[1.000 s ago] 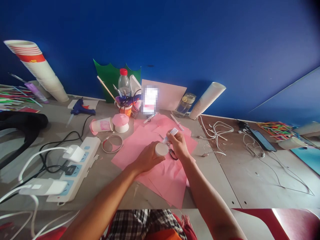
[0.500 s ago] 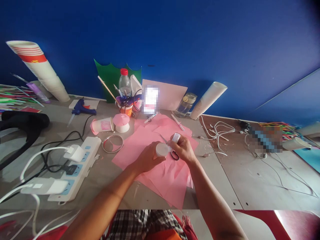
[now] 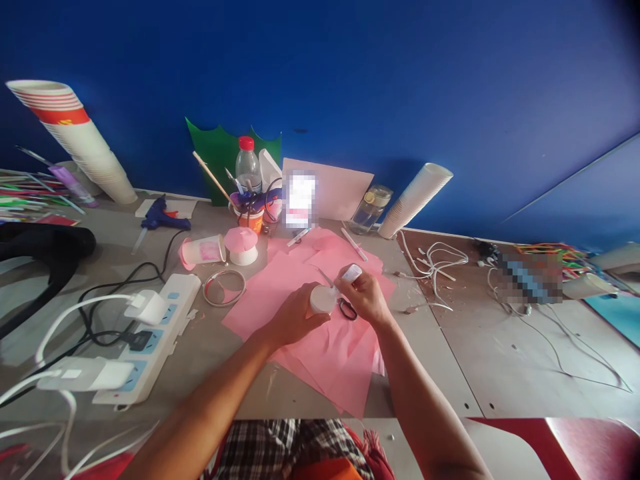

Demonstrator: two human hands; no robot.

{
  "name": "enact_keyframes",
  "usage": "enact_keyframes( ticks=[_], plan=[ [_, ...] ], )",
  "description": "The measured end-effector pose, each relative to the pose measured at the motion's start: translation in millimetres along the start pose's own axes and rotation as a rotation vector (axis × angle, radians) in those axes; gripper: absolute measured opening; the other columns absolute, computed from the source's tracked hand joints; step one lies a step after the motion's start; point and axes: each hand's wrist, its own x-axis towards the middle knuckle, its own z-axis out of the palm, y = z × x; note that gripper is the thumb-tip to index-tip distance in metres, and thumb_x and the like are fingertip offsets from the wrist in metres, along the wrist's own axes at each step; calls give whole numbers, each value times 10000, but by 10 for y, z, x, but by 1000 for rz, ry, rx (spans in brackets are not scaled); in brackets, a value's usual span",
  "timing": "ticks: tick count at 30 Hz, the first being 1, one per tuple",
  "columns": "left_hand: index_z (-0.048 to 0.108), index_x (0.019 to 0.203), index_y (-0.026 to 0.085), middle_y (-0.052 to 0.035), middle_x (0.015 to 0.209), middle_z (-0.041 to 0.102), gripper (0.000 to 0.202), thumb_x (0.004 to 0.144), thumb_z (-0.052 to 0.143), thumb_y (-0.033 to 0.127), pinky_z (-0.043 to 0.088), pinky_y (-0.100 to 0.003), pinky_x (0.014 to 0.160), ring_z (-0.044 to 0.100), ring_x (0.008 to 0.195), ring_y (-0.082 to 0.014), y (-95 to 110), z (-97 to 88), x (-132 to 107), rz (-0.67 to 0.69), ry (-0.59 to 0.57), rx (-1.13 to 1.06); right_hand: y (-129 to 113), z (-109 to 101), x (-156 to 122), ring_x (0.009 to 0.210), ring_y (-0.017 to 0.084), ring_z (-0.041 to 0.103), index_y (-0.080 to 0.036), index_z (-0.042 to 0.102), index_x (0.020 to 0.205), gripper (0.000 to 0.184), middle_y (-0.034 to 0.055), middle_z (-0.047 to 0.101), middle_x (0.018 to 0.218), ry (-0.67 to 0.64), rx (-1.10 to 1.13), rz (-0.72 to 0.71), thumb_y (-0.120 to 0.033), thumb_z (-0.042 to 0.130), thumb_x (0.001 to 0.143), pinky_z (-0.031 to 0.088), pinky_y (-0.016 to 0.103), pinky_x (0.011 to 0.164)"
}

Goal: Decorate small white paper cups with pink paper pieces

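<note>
Turning over a little, the right hand (image 3: 364,297) is now pinching a small white tube (image 3: 352,273) with its label end sticking up. A second ago, that end was slanting out past the fingers. Now the tip is pointing at the right side of a white cup (image 3: 321,299), so the work seems to be happening there. The view is not showing whether tip and cup are touching. The left hand (image 3: 295,317) is curling around the cup, keeping its flat round end facing up in about the same spot.

Both hands are working over pink paper (image 3: 265,303), back from the front edge of the table (image 3: 425,360). Dark-handled scissors (image 3: 349,309) are lying just beside the right hand, so moving low could be bumping them. On the left, a metal ring (image 3: 225,305) and a power strip (image 3: 163,343) are taking up room. Right of the right arm (image 3: 415,387), bare table is leaving more space, with white cords (image 3: 436,271) lying farther back.
</note>
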Motion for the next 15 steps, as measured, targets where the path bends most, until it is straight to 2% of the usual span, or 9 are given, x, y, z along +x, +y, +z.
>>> enact_keyframes(
  ticks=[4,10,15],
  plan=[
    [523,1092,207,-79,1063,606,343,781,616,317,463,-380,796,565,927,-235,-8,-2,-3,13,-2,-7,8,-47,-12,535,99,414,-181,519,673,196,-28,476,590,-116,50,10,-342,596,753,353,228,511],
    [505,1105,202,-75,1058,608,350,788,609,309,463,-379,792,564,929,-231,-10,1,0,28,-3,-15,59,-77,6,533,108,442,-187,541,700,267,-23,486,600,-5,206,-29,-438,592,773,370,244,525],
    [499,1088,206,-71,1043,606,327,797,595,321,470,-382,778,566,917,-232,11,-3,-3,12,-11,-30,17,-63,-38,523,113,435,-188,537,681,227,-15,501,597,-80,112,-55,-392,605,755,357,252,506]
  ],
)
